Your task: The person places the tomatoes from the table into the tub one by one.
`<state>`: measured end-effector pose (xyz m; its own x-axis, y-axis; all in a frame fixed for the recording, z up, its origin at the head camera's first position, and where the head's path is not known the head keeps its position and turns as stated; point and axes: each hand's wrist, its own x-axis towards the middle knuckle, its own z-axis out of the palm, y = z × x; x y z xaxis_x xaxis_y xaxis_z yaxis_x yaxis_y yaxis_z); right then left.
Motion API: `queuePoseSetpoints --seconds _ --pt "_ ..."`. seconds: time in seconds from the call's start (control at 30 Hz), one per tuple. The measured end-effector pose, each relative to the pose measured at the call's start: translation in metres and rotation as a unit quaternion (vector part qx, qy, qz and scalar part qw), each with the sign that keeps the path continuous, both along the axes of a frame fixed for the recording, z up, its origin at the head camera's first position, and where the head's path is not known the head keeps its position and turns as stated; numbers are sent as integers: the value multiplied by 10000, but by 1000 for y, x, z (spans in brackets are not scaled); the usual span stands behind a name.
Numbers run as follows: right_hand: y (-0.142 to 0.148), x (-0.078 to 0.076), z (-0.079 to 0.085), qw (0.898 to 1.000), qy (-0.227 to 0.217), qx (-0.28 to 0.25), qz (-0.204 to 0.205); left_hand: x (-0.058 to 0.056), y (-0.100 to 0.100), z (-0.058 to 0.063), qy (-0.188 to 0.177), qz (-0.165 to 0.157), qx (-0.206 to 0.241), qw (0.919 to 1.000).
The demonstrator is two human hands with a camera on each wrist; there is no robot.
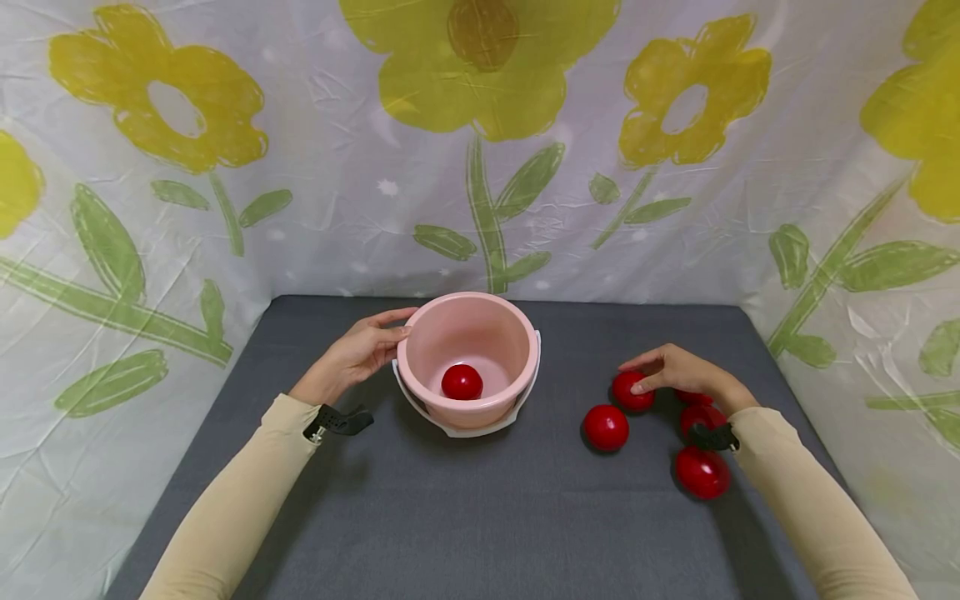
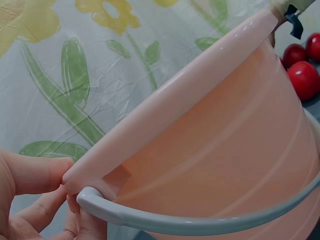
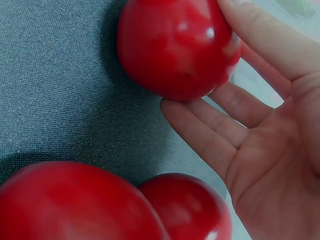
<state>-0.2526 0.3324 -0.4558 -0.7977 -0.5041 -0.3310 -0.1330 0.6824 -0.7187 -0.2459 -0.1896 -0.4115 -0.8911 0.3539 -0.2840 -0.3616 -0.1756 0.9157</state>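
Observation:
A pink bucket [image 1: 420, 398] with a white handle [image 2: 165, 220] stands on the table, its mouth tipped toward me. My left hand [image 1: 365, 346] pinches its rim at the left side, thumb on the rim and fingers below, near the handle's joint. Inside the bucket lies one glossy red, tomato-like fruit [image 1: 462, 382]. To the right, my right hand [image 1: 675, 372] has its thumb and fingers around another red tomato-like fruit [image 3: 175, 50], which is on or just above the cloth. Several more such fruits lie close by, among them one nearer me [image 1: 606, 427]; some are partly hidden under the right hand and wrist.
A dark grey cloth [image 1: 480, 517] covers the table. White curtains with yellow flowers [image 1: 337, 208] hang behind it and at both sides. One red fruit [image 1: 702, 472] lies beside my right forearm. Black straps [image 1: 345, 419] circle both wrists.

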Motion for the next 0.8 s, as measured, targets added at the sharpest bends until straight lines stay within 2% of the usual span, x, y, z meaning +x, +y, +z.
queuePoseSetpoints --seconds 0.17,0.3,0.53,0.8 --pt "2 -1 -1 10000 77 39 2 0 0 0 15 -15 -29 10000" --pt "0 -4 6 9998 160 143 27 1 0 1 28 -26 -36 10000" --pt "-14 -19 48 9985 481 263 33 1 -1 0 37 -12 -69 10000" --pt "-39 -38 89 9986 396 205 280 0 0 -1 25 -15 -51 10000"
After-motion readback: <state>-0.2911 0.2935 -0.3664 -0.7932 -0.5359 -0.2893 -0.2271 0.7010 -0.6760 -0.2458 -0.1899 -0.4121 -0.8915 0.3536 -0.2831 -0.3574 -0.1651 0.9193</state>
